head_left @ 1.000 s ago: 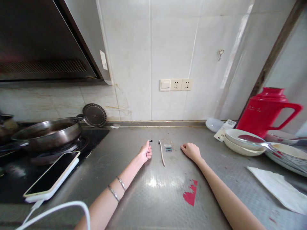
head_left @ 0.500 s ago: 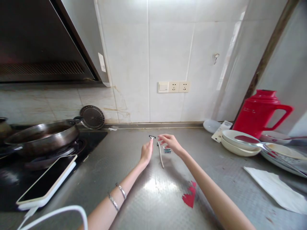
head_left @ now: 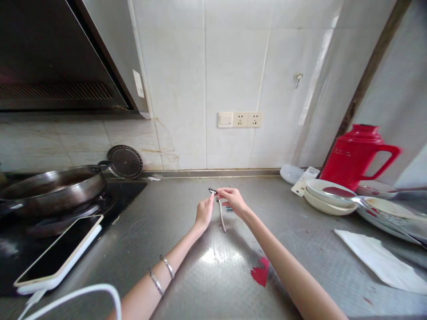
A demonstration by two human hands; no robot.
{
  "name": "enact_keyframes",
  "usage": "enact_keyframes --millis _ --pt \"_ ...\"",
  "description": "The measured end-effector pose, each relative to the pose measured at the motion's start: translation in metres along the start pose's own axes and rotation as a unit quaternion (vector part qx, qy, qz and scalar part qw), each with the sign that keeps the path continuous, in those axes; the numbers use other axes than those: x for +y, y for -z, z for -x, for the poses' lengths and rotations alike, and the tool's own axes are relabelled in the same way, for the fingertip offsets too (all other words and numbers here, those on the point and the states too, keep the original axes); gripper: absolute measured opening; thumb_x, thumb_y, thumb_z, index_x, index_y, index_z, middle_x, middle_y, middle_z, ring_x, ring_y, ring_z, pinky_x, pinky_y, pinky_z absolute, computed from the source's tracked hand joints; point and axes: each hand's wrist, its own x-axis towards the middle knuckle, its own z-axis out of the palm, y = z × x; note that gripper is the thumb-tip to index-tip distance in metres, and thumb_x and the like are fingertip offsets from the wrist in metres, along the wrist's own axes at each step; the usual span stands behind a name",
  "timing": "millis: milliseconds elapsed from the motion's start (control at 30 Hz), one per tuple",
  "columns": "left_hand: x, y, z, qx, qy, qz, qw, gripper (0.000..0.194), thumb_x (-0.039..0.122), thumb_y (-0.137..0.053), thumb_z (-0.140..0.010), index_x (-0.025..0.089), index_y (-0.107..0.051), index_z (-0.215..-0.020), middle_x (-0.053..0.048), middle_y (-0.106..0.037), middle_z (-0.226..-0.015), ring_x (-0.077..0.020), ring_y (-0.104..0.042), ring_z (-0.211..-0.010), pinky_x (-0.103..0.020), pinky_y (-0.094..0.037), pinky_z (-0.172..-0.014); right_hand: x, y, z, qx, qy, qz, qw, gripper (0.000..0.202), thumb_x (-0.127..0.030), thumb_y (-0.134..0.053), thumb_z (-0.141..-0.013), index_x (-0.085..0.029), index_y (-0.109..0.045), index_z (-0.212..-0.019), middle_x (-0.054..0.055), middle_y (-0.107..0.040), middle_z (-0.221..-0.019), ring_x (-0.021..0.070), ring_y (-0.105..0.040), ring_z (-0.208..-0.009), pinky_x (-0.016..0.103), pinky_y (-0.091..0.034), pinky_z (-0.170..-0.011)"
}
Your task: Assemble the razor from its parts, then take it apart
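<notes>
My left hand [head_left: 204, 212] is closed, with a small black-and-white piece that looks like a razor head [head_left: 212, 191] pinched at its fingertips. My right hand [head_left: 233, 200] reaches in from the right, its thumb and forefinger closed on the right end of the same piece. Just below the hands, a slim pale razor handle [head_left: 222, 218] with a dark top end lies on the steel counter. Partly behind my right fingers is a small teal-and-black cartridge [head_left: 228, 208] on the counter.
A phone on a white power bank [head_left: 60, 253] lies at the left, beside a steel pan [head_left: 56, 186] on the stove. Stacked bowls [head_left: 328, 202], a red thermos jug [head_left: 353, 155] and a white paper sheet [head_left: 376, 260] are at the right. A red scrap [head_left: 260, 272] lies nearer.
My right hand has moved left, and its fingertips have closed on the razor head in my left hand. The razor head is tilted a little more. The view has shifted slightly.
</notes>
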Motion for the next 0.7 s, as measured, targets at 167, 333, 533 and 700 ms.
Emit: enact_keyframes --millis 167,333,533,700 --pt "-0.0008 0.0000 0.0009 -0.003 -0.012 -0.011 1.000 0.048 0.059 -0.035 -0.078 0.019 -0.035 -0.050 0.004 -0.031 -0.044 -0.0092 -0.031 -0.043 -0.023 -0.021 -0.043 0.0062 0.0000 -0.0019 0.010 0.003 -0.010 1.000 0.031 -0.041 -0.062 -0.065 -0.016 -0.069 -0.082 0.007 -0.067 -0.082 0.0120 -0.058 -0.069 0.015 -0.041 -0.044" --pt "0.0006 -0.0006 0.0025 0.004 -0.008 -0.015 1.000 0.048 0.059 -0.034 -0.078 0.019 -0.034 -0.051 0.004 -0.030 -0.045 -0.0091 -0.031 -0.044 -0.022 -0.021 -0.043 0.0085 -0.0016 -0.0005 0.017 0.009 -0.023 1.000 0.030 -0.039 -0.063 -0.065 -0.016 -0.069 -0.083 0.006 -0.067 -0.082 0.0111 -0.056 -0.068 0.015 -0.041 -0.045" --pt "0.0028 -0.0013 0.0026 -0.002 -0.011 -0.008 1.000 0.049 0.058 -0.033 -0.079 0.020 -0.032 -0.049 0.004 -0.029 -0.042 -0.0094 -0.031 -0.042 -0.023 -0.020 -0.043 0.0053 -0.0043 0.0041 0.032 0.031 -0.014 0.999 0.033 -0.043 -0.062 -0.065 -0.016 -0.069 -0.082 0.006 -0.067 -0.079 0.0117 -0.055 -0.068 0.017 -0.041 -0.046" --pt "0.0035 -0.0012 0.0027 -0.013 -0.014 -0.006 1.000 0.050 0.060 -0.033 -0.078 0.020 -0.031 -0.048 0.004 -0.027 -0.040 -0.0090 -0.029 -0.041 -0.023 -0.019 -0.042 0.0040 -0.0043 0.0050 0.039 0.052 0.014 0.998 0.036 -0.045 -0.063 -0.064 -0.015 -0.070 -0.081 0.007 -0.067 -0.078 0.0129 -0.054 -0.067 0.018 -0.042 -0.045"
